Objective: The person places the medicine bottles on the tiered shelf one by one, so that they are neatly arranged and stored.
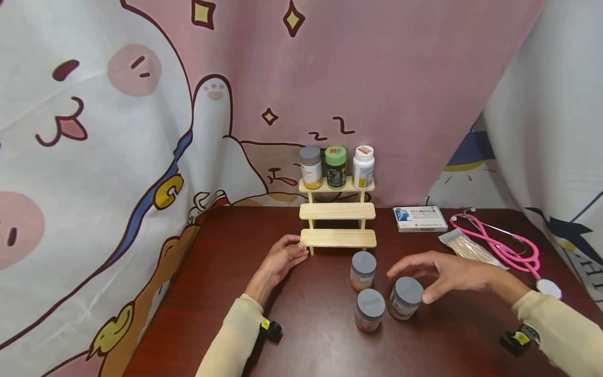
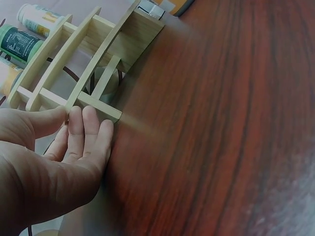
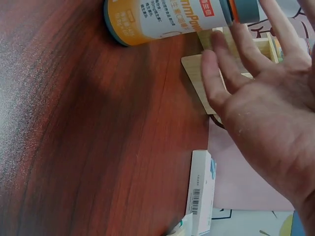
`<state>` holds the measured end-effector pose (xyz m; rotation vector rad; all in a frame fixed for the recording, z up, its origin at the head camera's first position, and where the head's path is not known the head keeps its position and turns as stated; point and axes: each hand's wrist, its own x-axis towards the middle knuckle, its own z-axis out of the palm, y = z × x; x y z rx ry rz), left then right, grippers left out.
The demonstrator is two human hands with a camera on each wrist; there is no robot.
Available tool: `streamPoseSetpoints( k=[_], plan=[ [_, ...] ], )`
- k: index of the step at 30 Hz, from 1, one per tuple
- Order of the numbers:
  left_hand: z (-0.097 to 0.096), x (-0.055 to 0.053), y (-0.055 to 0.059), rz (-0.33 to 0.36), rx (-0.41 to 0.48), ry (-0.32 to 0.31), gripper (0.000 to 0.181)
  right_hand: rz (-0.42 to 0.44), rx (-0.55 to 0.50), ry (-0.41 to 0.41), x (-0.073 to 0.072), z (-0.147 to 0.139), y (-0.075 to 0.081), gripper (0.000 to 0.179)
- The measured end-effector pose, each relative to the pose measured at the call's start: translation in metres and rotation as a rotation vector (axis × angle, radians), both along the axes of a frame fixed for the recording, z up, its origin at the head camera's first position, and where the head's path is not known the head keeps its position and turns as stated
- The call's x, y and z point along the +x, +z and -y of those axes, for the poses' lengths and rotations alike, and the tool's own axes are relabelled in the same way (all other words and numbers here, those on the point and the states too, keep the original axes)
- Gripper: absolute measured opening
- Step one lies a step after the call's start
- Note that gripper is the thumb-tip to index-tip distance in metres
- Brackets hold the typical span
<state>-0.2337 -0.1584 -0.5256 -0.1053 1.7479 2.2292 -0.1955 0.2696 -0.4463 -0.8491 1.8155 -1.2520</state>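
My left hand is at the left end of a three-step wooden rack, fingertips touching its lowest shelf and side leg. In the left wrist view those fingers look fairly straight against the wood. My right hand reaches over a grey-lidded jar, fingers spread and thumb right at its lid. Up close, the right wrist view shows that jar's orange and white label. Two more grey-lidded jars, one nearer the rack and one nearer me, stand upright just left of it.
On the top shelf stand a grey-lidded jar, a green-lidded dark jar and a white bottle. A medicine box, a pack of cotton swabs and a pink stethoscope lie at the right. A printed curtain hangs behind.
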Motion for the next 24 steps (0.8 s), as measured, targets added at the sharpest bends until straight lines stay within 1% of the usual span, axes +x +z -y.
streamPoseSetpoints(
  k=[2, 3, 5, 7, 10, 12, 14, 16, 19, 21, 24],
  plan=[
    [0.0, 0.0, 0.0, 0.003, 0.0, -0.003, 0.031, 0.043, 0.042, 0.013, 0.0, 0.0, 0.0, 0.062],
    [0.0, 0.0, 0.0, 0.006, 0.001, -0.003, 0.031, 0.049, 0.055, 0.026, 0.0, -0.001, -0.001, 0.062],
    [0.0, 0.0, -0.001, 0.011, 0.003, -0.002, 0.031, 0.032, 0.059, 0.051, 0.001, -0.001, -0.003, 0.063],
    [0.001, 0.0, -0.001, 0.015, 0.005, 0.001, 0.03, 0.024, 0.077, 0.055, 0.001, -0.001, -0.006, 0.064],
    [0.0, -0.001, -0.001, 0.012, 0.006, 0.002, 0.029, 0.002, 0.091, 0.045, 0.002, -0.001, -0.009, 0.065],
    [0.0, -0.001, -0.001, 0.011, 0.005, 0.0, 0.029, 0.015, 0.109, 0.032, 0.002, -0.001, -0.011, 0.066],
    [0.001, -0.001, -0.001, 0.011, 0.005, -0.005, 0.03, 0.019, 0.097, 0.028, 0.002, 0.0, -0.013, 0.065],
    [0.001, -0.001, 0.0, 0.011, 0.005, -0.008, 0.03, 0.028, 0.063, 0.031, 0.0, 0.0, -0.015, 0.063],
    [0.001, 0.0, 0.002, 0.006, 0.008, -0.011, 0.031, -0.004, -0.021, 0.064, -0.004, 0.001, -0.019, 0.059],
    [0.001, 0.0, 0.003, 0.004, 0.009, -0.01, 0.031, -0.016, -0.058, 0.077, -0.006, 0.001, -0.02, 0.058],
    [0.001, 0.0, 0.003, 0.006, 0.007, -0.011, 0.03, -0.033, -0.061, 0.066, -0.007, 0.002, -0.019, 0.058]
  ],
)
